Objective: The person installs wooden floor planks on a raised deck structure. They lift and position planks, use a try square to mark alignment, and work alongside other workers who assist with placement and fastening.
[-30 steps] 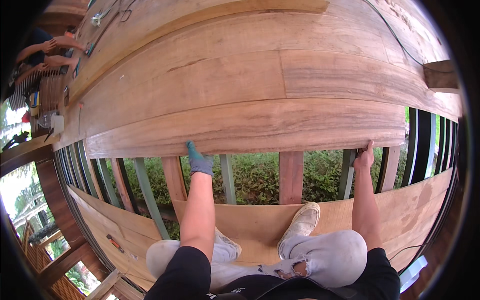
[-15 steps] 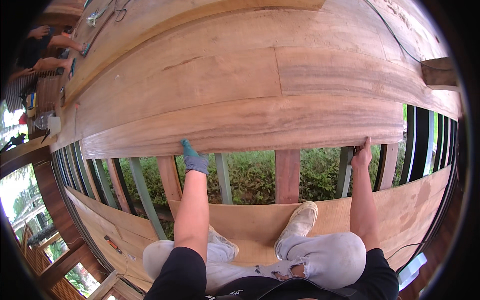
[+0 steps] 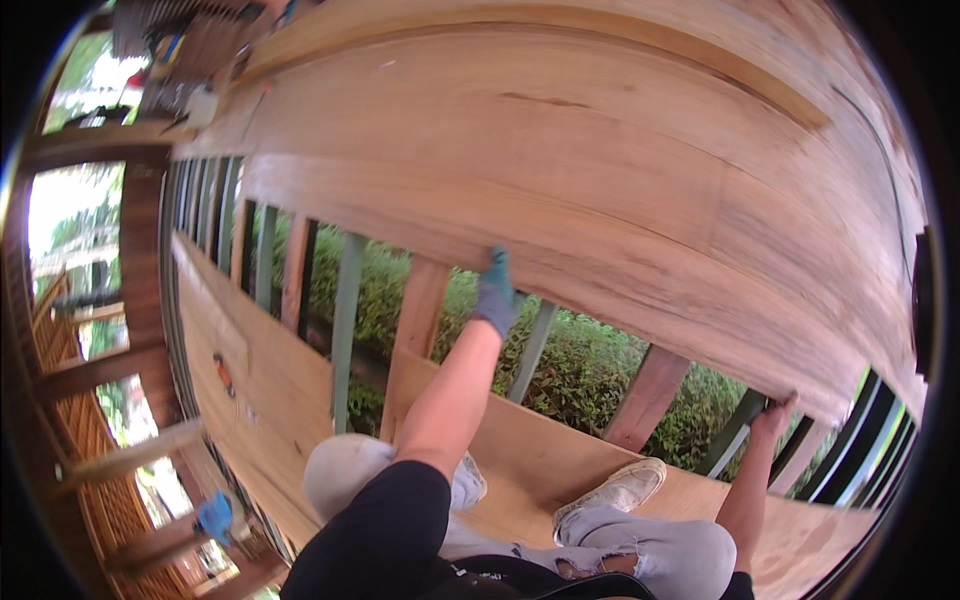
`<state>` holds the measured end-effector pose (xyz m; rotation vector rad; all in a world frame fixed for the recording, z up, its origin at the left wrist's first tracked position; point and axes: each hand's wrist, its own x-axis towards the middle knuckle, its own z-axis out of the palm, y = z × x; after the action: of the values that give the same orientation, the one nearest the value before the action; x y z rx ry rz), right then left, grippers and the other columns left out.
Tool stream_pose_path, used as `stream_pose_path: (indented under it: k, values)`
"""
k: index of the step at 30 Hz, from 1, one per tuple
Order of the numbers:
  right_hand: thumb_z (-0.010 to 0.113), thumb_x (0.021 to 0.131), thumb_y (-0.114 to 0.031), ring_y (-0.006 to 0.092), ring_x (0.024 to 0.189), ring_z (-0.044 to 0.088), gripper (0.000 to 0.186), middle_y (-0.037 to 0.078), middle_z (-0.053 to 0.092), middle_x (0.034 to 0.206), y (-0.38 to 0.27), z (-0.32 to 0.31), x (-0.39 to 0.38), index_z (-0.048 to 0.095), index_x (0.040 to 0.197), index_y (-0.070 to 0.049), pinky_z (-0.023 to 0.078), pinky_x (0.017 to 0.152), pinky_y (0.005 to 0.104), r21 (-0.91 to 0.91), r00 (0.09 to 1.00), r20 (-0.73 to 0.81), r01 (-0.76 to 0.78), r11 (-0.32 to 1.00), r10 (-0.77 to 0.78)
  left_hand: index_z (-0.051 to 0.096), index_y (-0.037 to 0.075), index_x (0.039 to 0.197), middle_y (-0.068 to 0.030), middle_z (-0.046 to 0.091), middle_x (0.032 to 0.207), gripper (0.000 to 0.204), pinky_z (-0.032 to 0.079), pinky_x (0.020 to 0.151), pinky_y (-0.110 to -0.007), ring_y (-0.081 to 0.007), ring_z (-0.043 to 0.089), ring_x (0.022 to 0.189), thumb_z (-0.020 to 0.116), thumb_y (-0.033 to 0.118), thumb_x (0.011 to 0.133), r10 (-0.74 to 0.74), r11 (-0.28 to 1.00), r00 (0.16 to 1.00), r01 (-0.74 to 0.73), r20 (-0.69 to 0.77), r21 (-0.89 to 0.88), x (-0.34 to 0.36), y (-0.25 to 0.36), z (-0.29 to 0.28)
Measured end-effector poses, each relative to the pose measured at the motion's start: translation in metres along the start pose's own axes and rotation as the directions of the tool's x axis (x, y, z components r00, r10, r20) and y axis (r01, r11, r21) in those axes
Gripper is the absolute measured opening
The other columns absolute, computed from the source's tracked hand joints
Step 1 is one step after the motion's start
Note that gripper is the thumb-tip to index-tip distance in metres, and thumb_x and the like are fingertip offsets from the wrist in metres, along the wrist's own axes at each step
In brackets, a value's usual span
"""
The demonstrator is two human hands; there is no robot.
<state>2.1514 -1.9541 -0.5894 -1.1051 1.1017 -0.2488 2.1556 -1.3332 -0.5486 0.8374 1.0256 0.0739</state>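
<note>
Head | left hand (image 3: 494, 293), right hand (image 3: 774, 415) both clamped on floorboard (image 3: 600, 262), near edge | probably stiff, heavyish — hold wide apart, edge-on

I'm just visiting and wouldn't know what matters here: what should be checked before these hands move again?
1. Left hand on the near edge of the board: ok, gloved, thumb on top.
2. Right hand on the same edge: ok.
3. Right hand gloved too: not ok, it is bare.
4. Right shoe on planking: ok.
5. Orange tool clear of both hands: ok, it lies off to the left.
6. Board's underside free of obstructions: cannot tell, hidden.
</note>
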Motion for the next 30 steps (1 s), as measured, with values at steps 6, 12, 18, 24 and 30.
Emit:
stream_pose_path:
  k: [6, 12, 18, 24, 30]
  values:
    - [0.068, 0.089, -0.042, 0.0373, 0.118, 0.055, 0.064, 0.02, 0.057, 0.132, -0.018, -0.011, 0.002, 0.053, 0.135, 0.001, 0.044, 0.099, 0.0506, -0.948, 0.796, -0.067, 0.138, 0.288, -0.601, 0.045, 0.014, 0.136, -0.0101, 0.06, 0.124, 0.065, 0.059, 0.081, -0.046, -0.0278, 0.063, 0.106, 0.055, 0.061, 0.092, -0.232, 0.941, 0.965, 0.254, -0.122, 0.223, 0.001, 0.019, -0.003]
    - [0.069, 0.085, -0.012, 0.0389, 0.142, 0.033, 0.062, 0.019, 0.039, 0.151, 0.031, 0.237, -0.204, 0.045, 0.143, -0.006, 0.028, 0.116, 0.0503, -0.172, 0.103, 0.918, 0.974, -0.149, -0.382, 0.055, 0.009, 0.131, -0.0131, 0.069, 0.104, 0.079, 0.06, 0.071, -0.047, -0.0268, 0.07, 0.081, 0.054, 0.073, 0.085, -0.231, 0.888, 0.951, 0.293, -0.206, 0.354, 0.007, 0.012, -0.018]
    - [0.063, 0.087, -0.027, 0.0349, 0.148, 0.023, 0.065, 0.016, 0.028, 0.158, 0.113, 0.461, -0.377, 0.042, 0.147, -0.013, 0.016, 0.12, 0.0565, 0.472, -0.48, 0.877, 0.861, -0.189, 0.008, 0.061, 0.0, 0.125, -0.0227, 0.069, 0.107, 0.084, 0.058, 0.08, -0.044, -0.0319, 0.071, 0.09, 0.054, 0.074, 0.084, -0.043, 0.792, 0.952, 0.216, -0.302, 0.57, 0.023, -0.011, -0.012]
    - [0.056, 0.091, -0.043, 0.0308, 0.15, 0.017, 0.067, 0.011, 0.024, 0.161, 0.185, 0.52, -0.372, 0.039, 0.15, -0.016, 0.01, 0.122, 0.0521, 0.12, -0.1, 0.992, 0.923, -0.364, 0.073, 0.06, 0.002, 0.127, -0.0244, 0.067, 0.116, 0.077, 0.053, 0.088, -0.043, -0.0388, 0.068, 0.095, 0.053, 0.067, 0.087, 0.075, 0.521, 0.997, -0.031, -0.01, 0.853, 0.024, -0.037, -0.034]
    - [0.057, 0.09, -0.04, 0.0325, 0.149, 0.02, 0.066, 0.013, 0.027, 0.16, 0.188, 0.533, -0.361, 0.04, 0.149, -0.014, 0.011, 0.122, 0.0532, 0.143, -0.127, 0.99, 0.91, -0.39, 0.065, 0.068, 0.008, 0.094, -0.0116, 0.072, 0.093, 0.038, 0.053, 0.073, -0.044, -0.0296, 0.067, 0.08, 0.047, 0.04, 0.094, -0.492, 0.034, 0.659, -0.639, 0.569, 0.769, 0.073, 0.194, -0.062]
